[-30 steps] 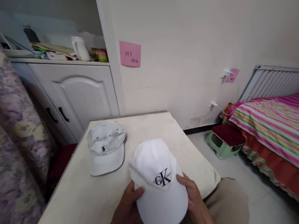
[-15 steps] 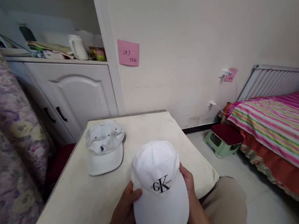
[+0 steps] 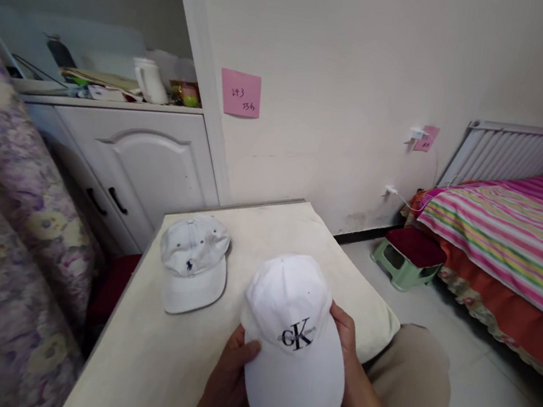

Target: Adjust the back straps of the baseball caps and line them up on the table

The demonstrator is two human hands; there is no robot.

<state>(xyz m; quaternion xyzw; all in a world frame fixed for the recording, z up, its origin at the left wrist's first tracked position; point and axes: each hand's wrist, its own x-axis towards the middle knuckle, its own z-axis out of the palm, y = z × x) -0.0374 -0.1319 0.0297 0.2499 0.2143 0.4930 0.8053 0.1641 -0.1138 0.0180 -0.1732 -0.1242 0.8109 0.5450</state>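
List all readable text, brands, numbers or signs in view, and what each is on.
"CK": held white cap; grey lettering across it too small to read.
"243": larger pink note; line below unclear.
Smaller pink note: writing too small.
Other cap: dark emblem, no readable text.

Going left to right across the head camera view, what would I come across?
Floral curtain, black cabinet handle on the right-hand door, white cap with small dark logo, white cap with black CK letters, green stool with dark red top, striped bedspread.
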